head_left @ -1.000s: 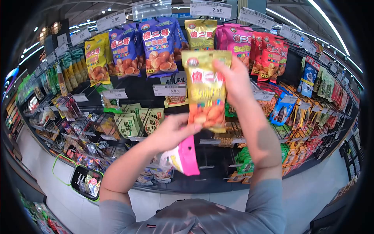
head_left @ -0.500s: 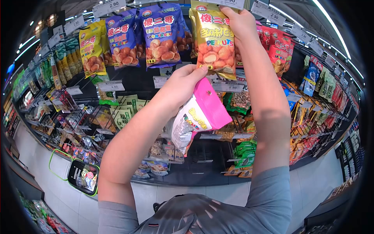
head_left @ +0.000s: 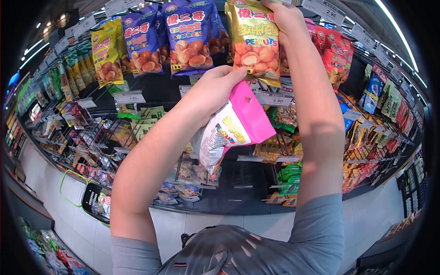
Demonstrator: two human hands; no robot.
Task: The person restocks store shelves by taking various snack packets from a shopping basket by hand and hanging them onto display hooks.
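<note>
A pink-and-white bag of peanuts hangs tilted, back side showing, from my left hand, which is closed on one end of it. The thumb of that hand also reaches the lower left corner of a gold bag of peanuts. My right hand is raised at the top right of the gold bag, fingers closed at its upper edge; the fingertips are partly out of sight. The gold bag is upright at the front of its rack row. Blue-purple bags hang to its left, and red bags to its right.
A yellow bag hangs at the far left of the row. Price tags jut from the rack. Lower shelves hold green packets and other snacks. A black basket with a green handle stands on the floor at left.
The view has shifted slightly, and the rack's top row sits a little higher. The pink-and-white bag has turned slightly in my left hand. Both hands keep their holds.
</note>
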